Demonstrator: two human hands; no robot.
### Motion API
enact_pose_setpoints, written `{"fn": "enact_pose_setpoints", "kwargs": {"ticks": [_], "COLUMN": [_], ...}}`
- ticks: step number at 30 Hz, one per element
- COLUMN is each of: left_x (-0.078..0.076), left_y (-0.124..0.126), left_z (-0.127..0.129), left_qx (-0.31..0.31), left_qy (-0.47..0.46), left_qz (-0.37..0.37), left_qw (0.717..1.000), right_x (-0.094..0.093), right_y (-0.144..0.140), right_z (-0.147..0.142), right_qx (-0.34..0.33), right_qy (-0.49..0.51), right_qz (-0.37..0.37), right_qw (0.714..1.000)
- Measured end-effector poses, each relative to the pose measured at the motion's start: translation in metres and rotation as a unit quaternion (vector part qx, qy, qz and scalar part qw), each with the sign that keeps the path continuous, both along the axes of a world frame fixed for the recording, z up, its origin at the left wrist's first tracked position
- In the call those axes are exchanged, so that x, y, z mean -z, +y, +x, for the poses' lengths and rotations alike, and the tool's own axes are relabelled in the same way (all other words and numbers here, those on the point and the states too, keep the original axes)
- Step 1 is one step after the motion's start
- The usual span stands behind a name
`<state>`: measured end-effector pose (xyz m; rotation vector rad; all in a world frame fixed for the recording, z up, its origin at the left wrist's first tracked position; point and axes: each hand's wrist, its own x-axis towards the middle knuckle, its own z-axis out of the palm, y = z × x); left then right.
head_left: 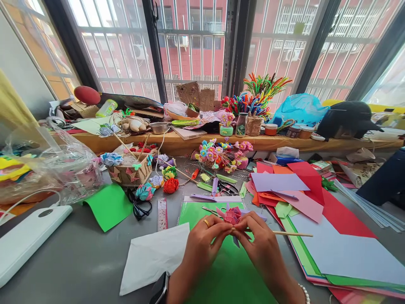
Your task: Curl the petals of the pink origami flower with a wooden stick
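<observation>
Pink paper flower (232, 214) sits right by the fingertips of two hands, over a big green sheet (228, 270). A thin wooden stick (294, 234) sticks out past the right hand (264, 240), pointing to the right. The left hand (204, 240) has its grip pinched on the stick's end, just under the flower. The right hand's grip is pinched on the stick too, just beside the left one. The left hand wears a gold ring (206, 223). Next to the left arm, a white paper (155, 257) lies on the gray tabletop (88, 261), and a ruler (162, 214) is just behind it. To the right is a messy pile of colored paper (354, 257), with red, pink, green and pale purple sheets. Behind the flower lies a pair of scissors (228, 188). Farther left, a red-orange paper flower (171, 185) is near a little basket (125, 175). A bent green paper (109, 207) is in front of the basket. At the back, a long ledge (177, 143) holds lots of stuff, like bright fuzzy sticks (265, 90) and a blue bag (302, 110).
</observation>
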<state>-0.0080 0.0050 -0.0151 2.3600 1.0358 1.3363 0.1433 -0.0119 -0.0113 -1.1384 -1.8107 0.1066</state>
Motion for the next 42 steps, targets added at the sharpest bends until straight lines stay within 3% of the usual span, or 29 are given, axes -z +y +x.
{"fn": "enact_pose_setpoints", "kwargs": {"ticks": [6,9,14,17,21,26,32,37,42], "left_x": [-0.003,-0.006,-0.005,-0.005,-0.003,0.004,0.0,-0.011,-0.014], "left_y": [-0.002,-0.002,0.001,0.003,0.003,0.005,0.005,0.001,0.0], "left_z": [0.0,-0.001,-0.004,-0.005,-0.005,-0.004,-0.005,-0.002,0.0], "left_qx": [0.011,0.032,-0.019,0.054,0.143,0.182,0.2,0.143,0.136], "left_qy": [-0.017,-0.054,-0.125,-0.141,-0.198,-0.248,-0.25,-0.246,-0.245], "left_qz": [-0.014,-0.066,-0.174,-0.289,-0.428,-0.49,-0.466,-0.415,-0.413], "left_qw": [1.0,0.996,0.977,0.945,0.87,0.815,0.825,0.864,0.867], "right_x": [-0.001,-0.003,-0.006,-0.007,-0.008,-0.008,-0.006,-0.004,-0.01], "right_y": [-0.001,-0.002,-0.004,-0.004,-0.004,-0.004,-0.006,-0.006,-0.006], "right_z": [0.0,0.0,-0.001,-0.001,-0.001,0.0,-0.001,-0.001,-0.001], "right_qx": [0.005,0.006,-0.004,-0.023,-0.03,-0.027,-0.024,-0.022,-0.022], "right_qy": [-0.003,-0.006,0.012,0.019,0.015,0.007,0.014,0.024,0.019], "right_qz": [0.014,0.025,0.049,0.043,0.049,0.044,0.04,0.033,0.041], "right_qw": [1.0,1.0,0.999,0.999,0.998,0.999,0.999,0.999,0.999]}}
